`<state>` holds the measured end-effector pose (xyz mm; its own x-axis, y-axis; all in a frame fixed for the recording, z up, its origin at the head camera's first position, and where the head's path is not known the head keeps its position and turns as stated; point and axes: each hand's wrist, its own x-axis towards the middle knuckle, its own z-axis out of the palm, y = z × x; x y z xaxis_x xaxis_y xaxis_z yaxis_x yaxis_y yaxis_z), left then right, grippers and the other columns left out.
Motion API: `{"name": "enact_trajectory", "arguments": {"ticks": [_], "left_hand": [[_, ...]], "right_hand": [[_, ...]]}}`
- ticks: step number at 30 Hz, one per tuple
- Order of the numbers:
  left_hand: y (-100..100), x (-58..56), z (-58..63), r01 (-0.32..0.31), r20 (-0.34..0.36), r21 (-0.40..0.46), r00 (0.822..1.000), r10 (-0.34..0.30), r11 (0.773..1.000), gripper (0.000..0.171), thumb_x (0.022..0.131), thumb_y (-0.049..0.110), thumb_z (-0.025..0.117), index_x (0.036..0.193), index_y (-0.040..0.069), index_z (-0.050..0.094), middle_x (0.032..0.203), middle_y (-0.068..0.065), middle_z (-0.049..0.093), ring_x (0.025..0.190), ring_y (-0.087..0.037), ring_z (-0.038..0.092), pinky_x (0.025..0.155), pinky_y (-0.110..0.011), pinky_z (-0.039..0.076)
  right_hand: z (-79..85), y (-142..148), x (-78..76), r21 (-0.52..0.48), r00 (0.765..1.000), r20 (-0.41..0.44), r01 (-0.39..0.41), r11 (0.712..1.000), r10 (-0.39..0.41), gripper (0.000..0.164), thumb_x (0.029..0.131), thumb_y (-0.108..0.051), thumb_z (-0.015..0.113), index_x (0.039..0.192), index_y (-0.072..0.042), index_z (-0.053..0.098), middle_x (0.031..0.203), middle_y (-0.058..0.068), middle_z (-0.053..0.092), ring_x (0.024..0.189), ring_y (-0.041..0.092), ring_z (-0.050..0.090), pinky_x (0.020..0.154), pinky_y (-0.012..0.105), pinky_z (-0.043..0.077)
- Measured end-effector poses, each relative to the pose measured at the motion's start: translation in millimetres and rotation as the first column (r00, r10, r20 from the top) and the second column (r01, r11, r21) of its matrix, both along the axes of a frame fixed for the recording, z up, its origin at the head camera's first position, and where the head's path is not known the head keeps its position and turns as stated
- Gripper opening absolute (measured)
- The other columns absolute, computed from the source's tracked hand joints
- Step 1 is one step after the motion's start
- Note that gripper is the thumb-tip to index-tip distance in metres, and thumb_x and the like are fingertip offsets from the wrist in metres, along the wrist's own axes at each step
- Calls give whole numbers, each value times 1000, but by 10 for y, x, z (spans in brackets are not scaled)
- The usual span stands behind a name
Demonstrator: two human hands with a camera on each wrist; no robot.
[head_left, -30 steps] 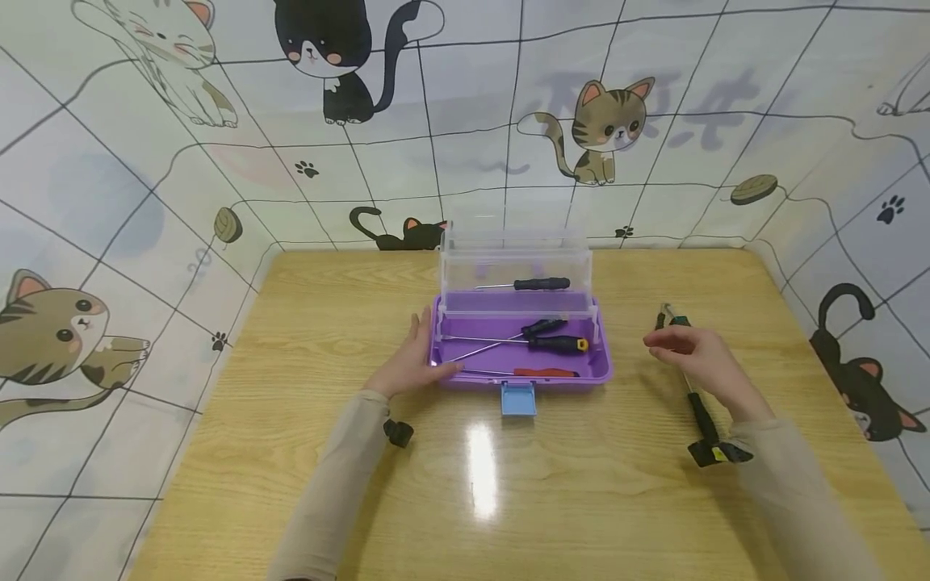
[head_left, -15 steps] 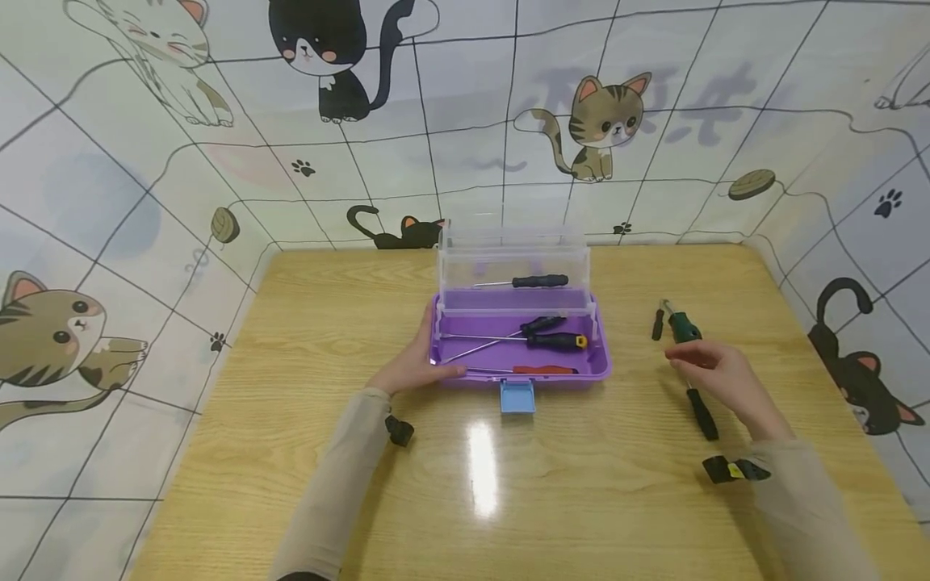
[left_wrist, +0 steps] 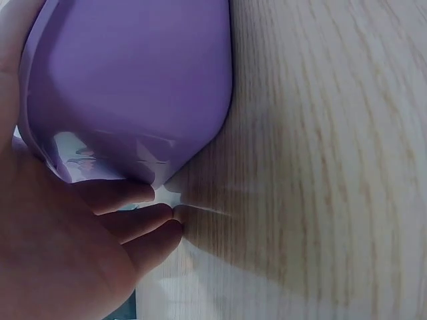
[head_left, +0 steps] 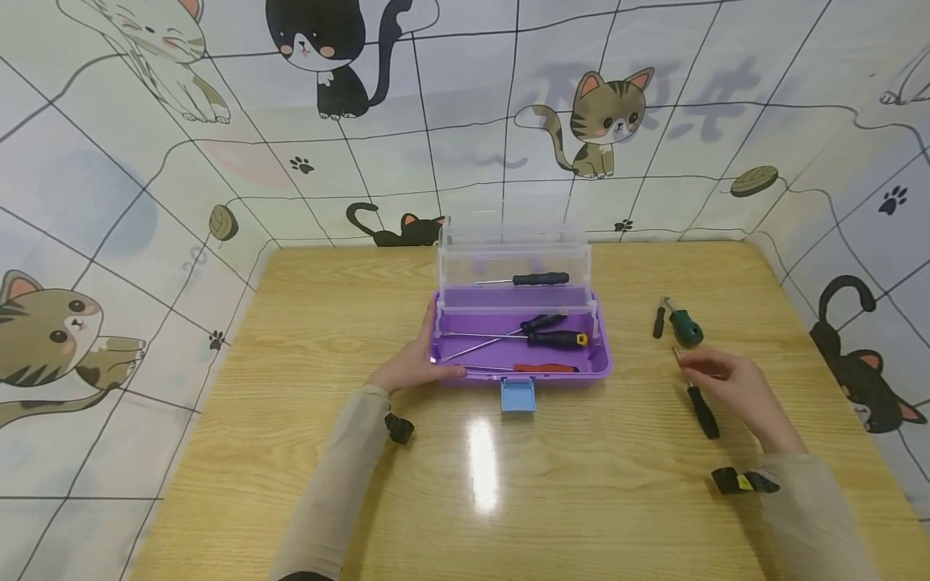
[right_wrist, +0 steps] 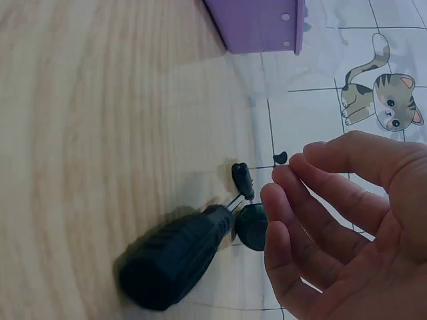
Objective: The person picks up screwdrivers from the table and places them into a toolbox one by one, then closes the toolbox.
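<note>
My left hand (head_left: 410, 367) holds the left end of an open purple toolbox (head_left: 597, 361). Its thumb lies over the front rim; in the left wrist view, the other fingers (left_wrist: 137, 222) reach along the end wall. My right hand (head_left: 734, 391) hovers with bent fingers over a black-handled screwdriver (head_left: 703, 413), part of whose shaft it hides. In the right wrist view nothing shows between those fingers, and the screwdriver handle (right_wrist: 173, 257) lies on the table beside them. Beyond the hand lie a stubby green-handled screwdriver (head_left: 685, 328) and a small black-handled one (head_left: 659, 322).
Inside the toolbox are a red-handled screwdriver (head_left: 545, 368), a black and yellow one (head_left: 558, 339) and another black one (head_left: 543, 322). Behind the clear raised lid (head_left: 465, 274) one more black screwdriver (head_left: 541, 279) shows. A cat-patterned wall (head_left: 472, 161) borders the table.
My right hand has moved toward me and to the right, from beside the green screwdriver to above the black screwdriver's shaft. The left hand has stayed on the toolbox.
</note>
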<state>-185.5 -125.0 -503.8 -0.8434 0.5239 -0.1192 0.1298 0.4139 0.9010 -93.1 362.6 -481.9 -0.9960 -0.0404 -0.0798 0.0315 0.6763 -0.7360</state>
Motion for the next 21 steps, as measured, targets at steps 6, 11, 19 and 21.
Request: {"name": "enact_trajectory", "arguments": {"ticks": [6,11,19,21], "left_hand": [[21,67,200,18,22,30,1000,-19,999,130,77,15,82,149,29,-25,159,-17,-7,139,-44,19,111,-55,19],[33,111,359,36,31,23,999,-36,999,127,78,12,80,150,19,-25,158,-21,-7,139,-46,18,111,-55,19],[6,38,94,9,5,8,1000,-9,1000,131,77,19,83,148,35,-26,160,-14,-7,141,-40,16,112,-53,17],[-2,13,26,6,-1,-4,1000,-6,1000,132,76,23,83,147,39,-27,160,-11,-7,142,-38,16,113,-51,17]], "right_hand": [[-21,27,50,34,1000,9,8,999,-9,32,96,-18,62,118,5,64,109,24,65,83,-12,51,65,15,47],[-58,63,82,39,1000,5,10,999,-11,33,96,-17,62,119,6,63,110,25,64,83,-13,50,65,13,47],[-146,115,112,109,999,24,19,994,-22,36,93,-16,66,120,7,61,109,26,64,87,9,60,64,13,46],[-162,120,129,123,999,24,18,992,-21,36,92,-15,66,119,8,61,108,26,64,86,10,60,64,13,46]]}}
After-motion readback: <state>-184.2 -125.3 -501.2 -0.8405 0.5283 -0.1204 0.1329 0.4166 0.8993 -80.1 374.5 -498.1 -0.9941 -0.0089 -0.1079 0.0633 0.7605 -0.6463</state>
